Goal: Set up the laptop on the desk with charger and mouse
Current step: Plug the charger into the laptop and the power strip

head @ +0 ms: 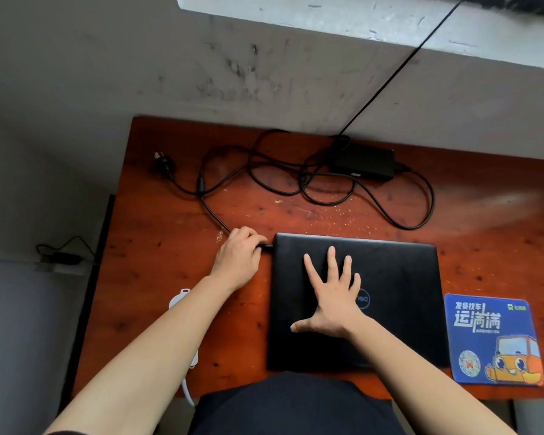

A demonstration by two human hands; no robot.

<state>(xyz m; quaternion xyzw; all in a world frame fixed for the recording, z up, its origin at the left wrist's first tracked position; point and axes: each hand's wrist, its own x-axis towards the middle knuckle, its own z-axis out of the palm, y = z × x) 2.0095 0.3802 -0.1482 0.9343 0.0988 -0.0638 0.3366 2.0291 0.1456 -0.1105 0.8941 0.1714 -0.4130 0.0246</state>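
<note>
A closed black laptop [393, 287] lies flat on the reddish wooden desk [170, 262]. My right hand [333, 299] rests flat on its lid, fingers spread. My left hand [237, 257] pinches the charger's small plug against the laptop's left edge near the far corner. The charger cable [211, 211] runs from that hand back to loose coils and the black power brick [363, 161] at the desk's far side. Its wall plug [164, 163] lies unplugged at the far left. A blue mouse pad [492, 339] with an orange cartoon truck lies right of the laptop. No mouse is visible.
A white device with a white cable [187, 384] lies partly under my left forearm at the desk's front left. A thin black cord [402, 64] runs up the scuffed wall to the ledge. Wood shavings dot the desk. A small black adapter [62, 257] sits on the floor at left.
</note>
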